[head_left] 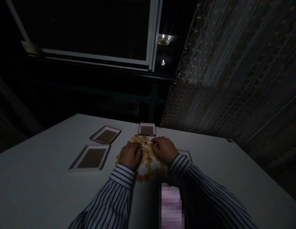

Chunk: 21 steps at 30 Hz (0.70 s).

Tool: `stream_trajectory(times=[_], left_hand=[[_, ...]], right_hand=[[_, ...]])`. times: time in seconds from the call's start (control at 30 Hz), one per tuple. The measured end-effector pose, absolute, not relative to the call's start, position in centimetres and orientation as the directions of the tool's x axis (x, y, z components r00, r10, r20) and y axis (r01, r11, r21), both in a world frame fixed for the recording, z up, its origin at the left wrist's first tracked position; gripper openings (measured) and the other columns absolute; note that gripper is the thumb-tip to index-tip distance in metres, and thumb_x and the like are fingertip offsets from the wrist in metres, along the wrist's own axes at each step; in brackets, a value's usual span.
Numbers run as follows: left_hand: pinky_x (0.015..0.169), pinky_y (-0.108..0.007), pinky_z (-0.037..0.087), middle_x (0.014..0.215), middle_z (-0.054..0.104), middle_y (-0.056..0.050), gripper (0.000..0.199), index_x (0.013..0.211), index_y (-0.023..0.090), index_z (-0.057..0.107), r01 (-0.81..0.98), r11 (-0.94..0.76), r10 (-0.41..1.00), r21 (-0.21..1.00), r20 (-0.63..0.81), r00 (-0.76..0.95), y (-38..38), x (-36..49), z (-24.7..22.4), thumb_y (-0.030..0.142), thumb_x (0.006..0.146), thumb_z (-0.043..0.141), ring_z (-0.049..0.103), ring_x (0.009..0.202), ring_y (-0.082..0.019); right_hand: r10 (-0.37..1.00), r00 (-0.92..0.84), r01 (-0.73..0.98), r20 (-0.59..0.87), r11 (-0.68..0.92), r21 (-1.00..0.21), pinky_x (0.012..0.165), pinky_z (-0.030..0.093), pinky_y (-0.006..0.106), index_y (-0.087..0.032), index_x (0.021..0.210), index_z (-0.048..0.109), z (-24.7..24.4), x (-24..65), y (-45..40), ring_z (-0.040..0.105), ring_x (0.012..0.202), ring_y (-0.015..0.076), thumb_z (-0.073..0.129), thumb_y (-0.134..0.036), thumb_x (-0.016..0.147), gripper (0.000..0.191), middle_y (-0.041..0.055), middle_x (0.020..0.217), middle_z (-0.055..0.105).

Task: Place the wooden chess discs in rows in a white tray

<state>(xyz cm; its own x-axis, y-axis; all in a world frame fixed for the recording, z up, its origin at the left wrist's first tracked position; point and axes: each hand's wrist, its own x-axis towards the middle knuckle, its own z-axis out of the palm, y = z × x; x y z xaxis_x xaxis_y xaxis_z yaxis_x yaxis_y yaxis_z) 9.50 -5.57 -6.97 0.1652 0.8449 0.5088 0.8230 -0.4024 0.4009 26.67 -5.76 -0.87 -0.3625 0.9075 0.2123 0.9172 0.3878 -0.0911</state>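
From afar, I saw Chinese chess pieces (147, 152) spread on the worktop (50, 159) around the left hand (130, 155) and right hand (165, 149). I couldn't tell whether either grip held any. Gentle nudges seemed best.

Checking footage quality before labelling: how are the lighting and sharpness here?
Head view: dim overall, nearly black upper left; small glints beyond the white table; shadow between the striped sleeves; round pieces distinguishable, their markings too small to read; a pixelated patch near the bottom centre.

String curtain (224, 66), white-framed dark panel (90, 30)
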Motion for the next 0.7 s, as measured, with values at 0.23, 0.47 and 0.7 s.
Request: stream_trajectory(times=[0.23,0.47,0.7], left_hand=[[0.083,-0.036,0.043,0.096,0.065,-0.007,0.026,0.096,0.017,0.060,0.844,-0.360,0.865,0.398,0.482,0.141,-5.6,9.3,-7.2,0.025,0.081,0.040,0.057,0.091,-0.021],[0.084,-0.035,0.043,0.099,0.065,-0.007,0.029,0.099,0.015,0.060,0.858,-0.336,0.881,0.389,0.451,0.140,-5.8,9.3,-7.2,0.024,0.082,0.039,0.057,0.093,-0.021],[0.084,-0.035,0.044,0.099,0.065,-0.008,0.029,0.099,0.015,0.061,0.856,-0.332,0.881,0.397,0.455,0.131,-5.7,9.7,-7.4,0.021,0.081,0.038,0.058,0.093,-0.022]], right_hand=[[0.895,-0.389,0.890,0.219,0.427,-0.162,0.079,0.033,0.028,-0.020,0.101,0.057,-4.0,25.9,-5.2,0.051,0.093,0.0176,0.044,-0.032,0.083,0.026,0.0046,0.098,0.062],[0.884,-0.430,0.865,0.182,0.462,-0.196,0.080,0.033,0.028,-0.020,0.097,0.058,-5.0,25.8,-5.1,0.051,0.094,0.0173,0.044,-0.034,0.082,0.025,0.0038,0.097,0.062],[0.888,-0.417,0.861,0.195,0.455,-0.230,0.078,0.034,0.029,-0.021,0.094,0.060,-5.6,26.0,-4.7,0.052,0.092,0.0178,0.046,-0.035,0.080,0.024,0.0031,0.095,0.063]])
